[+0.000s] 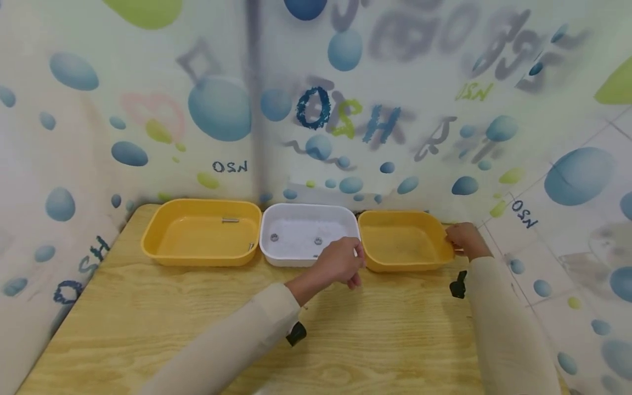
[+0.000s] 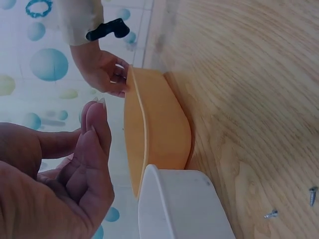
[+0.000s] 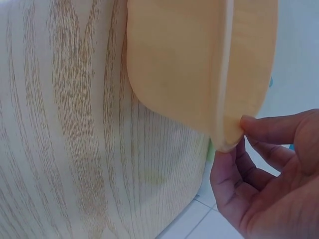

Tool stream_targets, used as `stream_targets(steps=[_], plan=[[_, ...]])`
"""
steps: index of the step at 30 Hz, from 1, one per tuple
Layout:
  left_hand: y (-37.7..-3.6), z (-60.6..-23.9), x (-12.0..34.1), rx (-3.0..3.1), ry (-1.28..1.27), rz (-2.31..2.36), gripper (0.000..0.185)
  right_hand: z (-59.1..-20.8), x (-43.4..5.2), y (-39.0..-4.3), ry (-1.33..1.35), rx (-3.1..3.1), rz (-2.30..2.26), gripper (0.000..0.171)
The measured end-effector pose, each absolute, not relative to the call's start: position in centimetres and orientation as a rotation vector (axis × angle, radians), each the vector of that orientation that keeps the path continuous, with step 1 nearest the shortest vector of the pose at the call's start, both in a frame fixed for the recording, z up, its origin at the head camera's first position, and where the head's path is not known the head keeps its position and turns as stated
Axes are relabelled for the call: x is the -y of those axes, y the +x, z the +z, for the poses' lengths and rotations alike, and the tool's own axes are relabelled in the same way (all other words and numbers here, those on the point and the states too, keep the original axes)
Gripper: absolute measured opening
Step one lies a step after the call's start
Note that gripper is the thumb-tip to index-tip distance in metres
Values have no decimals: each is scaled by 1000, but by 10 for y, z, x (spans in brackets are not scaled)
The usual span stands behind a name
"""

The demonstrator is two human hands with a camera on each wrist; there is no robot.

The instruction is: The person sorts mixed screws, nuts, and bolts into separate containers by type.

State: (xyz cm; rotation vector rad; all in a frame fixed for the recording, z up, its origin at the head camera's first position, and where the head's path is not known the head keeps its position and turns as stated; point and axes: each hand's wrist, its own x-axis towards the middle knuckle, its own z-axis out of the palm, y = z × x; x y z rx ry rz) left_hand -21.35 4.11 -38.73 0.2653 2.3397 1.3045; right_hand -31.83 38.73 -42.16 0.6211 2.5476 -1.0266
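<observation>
Held at one end

The yellow, round-cornered plastic tray [image 1: 404, 267] sits near the wood-grain table [image 1: 395, 340]'s back right corner; my right hand [image 1: 464, 239] pinches its rim, probably for steadiness. My left hand [image 1: 340, 260] hovers opposite, loosely bent, seemingly empty.

Left hand [image 1: 340, 260] and right hand [image 1: 464, 240], both bare, long plain cream left sleeve [image 1: 232, 343] toward 7 o'clock in head view, matching right sleeve [image 1: 508, 329] toward 4 o'clock, black strap-like piece [image 2: 107, 29] at right cuff [image 2: 79, 25]
</observation>
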Motion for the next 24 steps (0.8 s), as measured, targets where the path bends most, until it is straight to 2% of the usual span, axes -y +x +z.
stream_targets(steps=[24], plan=[[-258, -385, -89, -2374, 158, 1253, 7, -423, -391, -315, 669, -2454, -1052, 11]])
